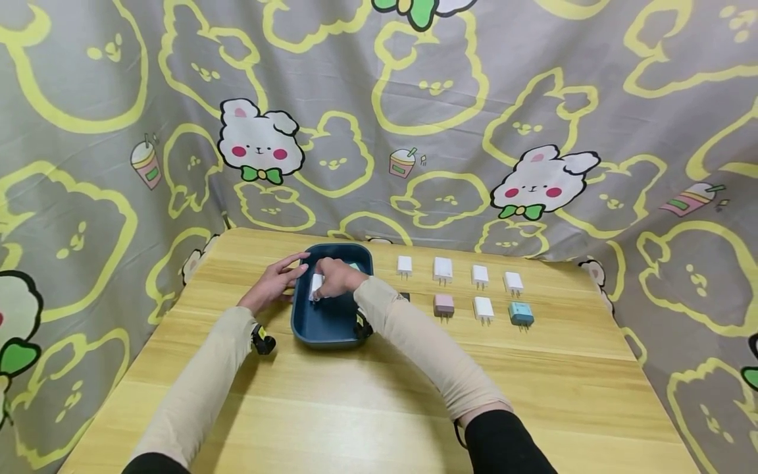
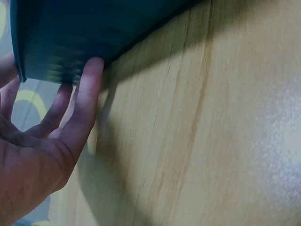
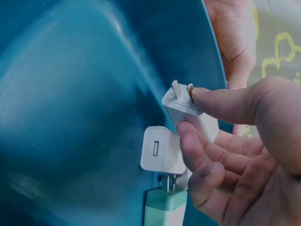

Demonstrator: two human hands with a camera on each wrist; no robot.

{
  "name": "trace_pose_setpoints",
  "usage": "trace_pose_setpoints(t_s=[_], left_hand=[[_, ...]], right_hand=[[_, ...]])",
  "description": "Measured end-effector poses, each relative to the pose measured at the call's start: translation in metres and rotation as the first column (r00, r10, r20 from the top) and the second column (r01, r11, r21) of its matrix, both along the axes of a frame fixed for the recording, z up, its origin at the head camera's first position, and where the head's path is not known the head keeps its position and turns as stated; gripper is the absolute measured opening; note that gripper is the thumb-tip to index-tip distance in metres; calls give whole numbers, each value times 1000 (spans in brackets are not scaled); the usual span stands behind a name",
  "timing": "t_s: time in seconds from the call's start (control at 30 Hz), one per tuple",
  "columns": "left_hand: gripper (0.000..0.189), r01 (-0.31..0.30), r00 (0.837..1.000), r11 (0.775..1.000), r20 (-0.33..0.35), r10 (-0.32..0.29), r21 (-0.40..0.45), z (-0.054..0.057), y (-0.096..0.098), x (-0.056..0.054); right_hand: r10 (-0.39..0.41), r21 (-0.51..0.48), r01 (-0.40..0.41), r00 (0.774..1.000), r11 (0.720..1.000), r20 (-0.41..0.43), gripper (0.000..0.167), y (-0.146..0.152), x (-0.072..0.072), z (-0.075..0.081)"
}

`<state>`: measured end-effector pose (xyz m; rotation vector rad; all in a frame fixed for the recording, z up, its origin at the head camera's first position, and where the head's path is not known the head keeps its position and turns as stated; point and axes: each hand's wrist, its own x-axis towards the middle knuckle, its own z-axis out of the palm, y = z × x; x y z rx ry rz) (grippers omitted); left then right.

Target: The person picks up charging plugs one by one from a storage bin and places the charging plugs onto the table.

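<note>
In the head view my right hand [image 1: 339, 276] is inside the dark blue tray [image 1: 333, 343], holding a white plug charger [image 1: 316, 287]. The right wrist view shows this charger [image 3: 183, 110] between thumb and fingers, its two metal prongs facing the camera and the thumb against one prong. Just below it in the tray [image 3: 70, 117] lie another white charger [image 3: 160, 149] with a USB port and a green-and-white charger [image 3: 165, 207]. My left hand [image 1: 275, 283] is at the tray's left side, fingers extended against its outer wall in the left wrist view.
Right of the tray, chargers lie on the wooden table [image 1: 355, 408] in two rows: several white ones [image 1: 442, 268] at the back, then a pink one [image 1: 443, 305], a white one [image 1: 483, 307] and a teal one [image 1: 521, 313]. A patterned curtain [image 1: 343, 79] hangs behind.
</note>
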<state>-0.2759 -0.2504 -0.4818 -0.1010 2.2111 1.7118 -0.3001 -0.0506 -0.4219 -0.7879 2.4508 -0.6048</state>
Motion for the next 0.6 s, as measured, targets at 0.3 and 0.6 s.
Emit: trace_pose_setpoints(t_s=[0.3,0.6], left_hand=[[58,14,1000,1000,-15,-14,-3,-2,0,1],[62,17,1000,1000,-15,-17,22,-3,-2,0]], right_hand=[[-58,-48,60,998,997,36,48,16,0,10],[-103,-162,118,990,980,97,51,46,1,20]])
